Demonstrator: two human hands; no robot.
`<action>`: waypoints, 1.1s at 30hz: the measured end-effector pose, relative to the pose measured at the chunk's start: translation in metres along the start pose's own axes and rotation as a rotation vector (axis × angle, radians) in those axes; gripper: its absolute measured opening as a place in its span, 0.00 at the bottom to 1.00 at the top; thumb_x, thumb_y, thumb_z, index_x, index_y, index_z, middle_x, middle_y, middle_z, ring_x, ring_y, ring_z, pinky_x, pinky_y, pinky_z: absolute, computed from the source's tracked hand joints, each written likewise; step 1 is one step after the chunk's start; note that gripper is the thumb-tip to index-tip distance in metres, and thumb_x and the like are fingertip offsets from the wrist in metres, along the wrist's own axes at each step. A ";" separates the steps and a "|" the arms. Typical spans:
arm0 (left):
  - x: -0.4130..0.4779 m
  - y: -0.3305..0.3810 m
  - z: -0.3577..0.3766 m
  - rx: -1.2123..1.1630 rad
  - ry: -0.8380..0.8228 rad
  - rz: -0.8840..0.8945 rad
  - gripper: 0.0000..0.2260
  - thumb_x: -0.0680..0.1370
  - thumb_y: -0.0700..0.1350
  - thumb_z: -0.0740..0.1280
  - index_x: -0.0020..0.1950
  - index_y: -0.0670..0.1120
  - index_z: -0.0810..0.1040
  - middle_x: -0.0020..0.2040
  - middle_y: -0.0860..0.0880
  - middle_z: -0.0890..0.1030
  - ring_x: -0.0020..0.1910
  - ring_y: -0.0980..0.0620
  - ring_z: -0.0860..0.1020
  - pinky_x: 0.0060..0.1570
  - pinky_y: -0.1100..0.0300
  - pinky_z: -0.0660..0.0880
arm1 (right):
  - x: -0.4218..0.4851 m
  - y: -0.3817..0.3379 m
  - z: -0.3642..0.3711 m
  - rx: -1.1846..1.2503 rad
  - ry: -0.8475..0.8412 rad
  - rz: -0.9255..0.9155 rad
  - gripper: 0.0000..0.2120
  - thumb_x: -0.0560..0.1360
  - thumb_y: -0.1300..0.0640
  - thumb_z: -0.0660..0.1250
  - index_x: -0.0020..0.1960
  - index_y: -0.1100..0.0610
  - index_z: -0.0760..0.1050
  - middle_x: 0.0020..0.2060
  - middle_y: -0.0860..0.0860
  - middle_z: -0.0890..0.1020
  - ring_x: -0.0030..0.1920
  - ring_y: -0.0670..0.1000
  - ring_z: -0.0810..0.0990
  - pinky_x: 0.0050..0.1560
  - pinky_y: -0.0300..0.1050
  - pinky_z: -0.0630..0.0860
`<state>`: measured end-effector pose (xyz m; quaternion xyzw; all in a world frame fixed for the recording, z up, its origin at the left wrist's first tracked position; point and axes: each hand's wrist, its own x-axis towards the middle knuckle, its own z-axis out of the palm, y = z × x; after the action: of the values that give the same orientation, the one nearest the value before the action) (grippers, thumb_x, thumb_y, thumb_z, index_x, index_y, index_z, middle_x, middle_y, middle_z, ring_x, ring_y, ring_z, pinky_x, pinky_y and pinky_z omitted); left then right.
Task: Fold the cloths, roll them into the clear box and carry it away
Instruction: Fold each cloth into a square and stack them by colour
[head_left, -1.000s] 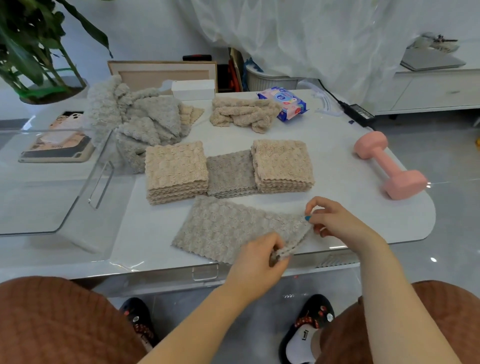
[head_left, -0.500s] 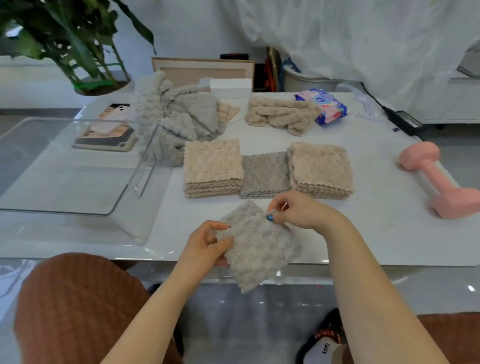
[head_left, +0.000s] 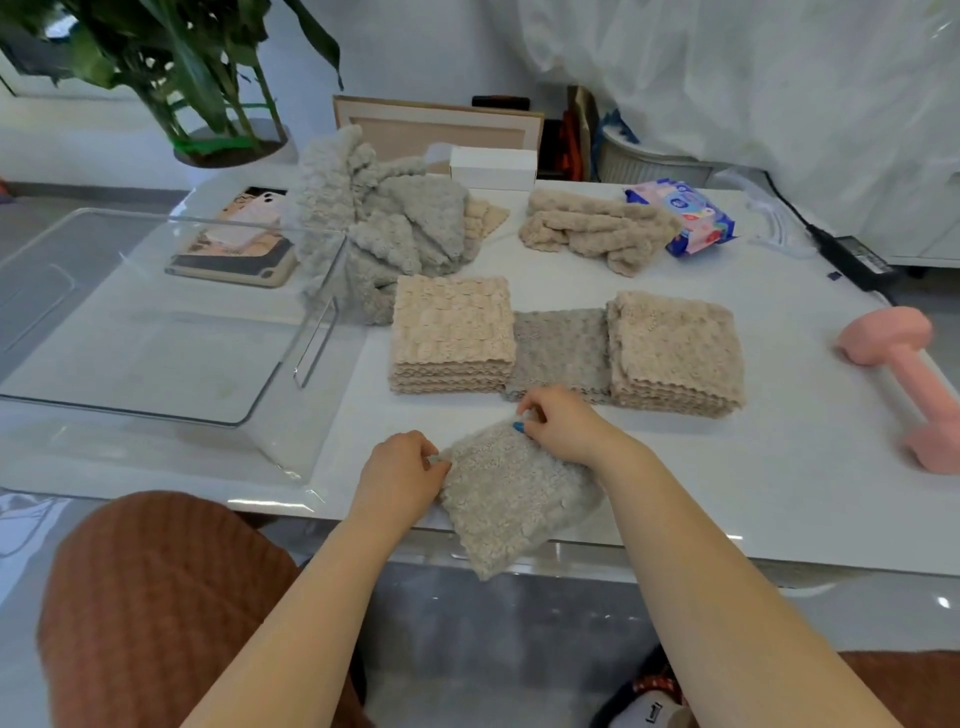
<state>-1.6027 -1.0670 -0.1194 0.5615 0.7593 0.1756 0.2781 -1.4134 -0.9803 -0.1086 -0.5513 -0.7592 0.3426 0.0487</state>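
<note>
A: Where is the cloth (head_left: 511, 493)?
B: Folded at the counter's (head_left: 779, 467) near edge, one corner overhanging — left hand (head_left: 397, 480) pinches its left corner, right hand (head_left: 563, 423) the far one, fingers curled.

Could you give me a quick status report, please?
Left hand and right hand pinch grey cloth, folded at table edge. Clear box empty. Nothing blocking.

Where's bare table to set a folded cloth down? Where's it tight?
Free: between right beige stack and pink dumbbell; the band between crumpled beige cloths and the stacks. Tight: grey heap beside clear box; the three stacks sit edge to edge.
</note>
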 end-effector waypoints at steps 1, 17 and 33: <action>0.002 0.001 -0.002 0.024 -0.028 0.005 0.06 0.76 0.46 0.68 0.49 0.46 0.77 0.43 0.50 0.74 0.44 0.52 0.74 0.40 0.63 0.67 | -0.001 0.001 -0.003 -0.008 -0.011 -0.005 0.05 0.78 0.60 0.61 0.52 0.56 0.74 0.41 0.50 0.72 0.38 0.49 0.72 0.32 0.38 0.66; 0.051 0.131 -0.093 -0.495 0.134 0.540 0.07 0.77 0.38 0.67 0.48 0.50 0.79 0.48 0.54 0.77 0.40 0.52 0.82 0.44 0.57 0.80 | -0.054 -0.010 -0.161 0.506 0.475 -0.204 0.08 0.75 0.71 0.65 0.49 0.61 0.79 0.49 0.53 0.79 0.39 0.44 0.83 0.44 0.33 0.78; 0.094 0.077 0.024 0.450 0.158 0.660 0.10 0.72 0.41 0.65 0.53 0.48 0.76 0.50 0.51 0.76 0.46 0.48 0.77 0.56 0.53 0.64 | 0.010 0.057 -0.081 -0.234 0.189 0.005 0.11 0.67 0.67 0.62 0.40 0.52 0.77 0.45 0.49 0.74 0.49 0.54 0.76 0.49 0.51 0.75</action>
<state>-1.5497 -0.9554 -0.1149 0.8067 0.5768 0.1274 0.0176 -1.3347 -0.9242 -0.0826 -0.5849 -0.7846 0.1984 0.0545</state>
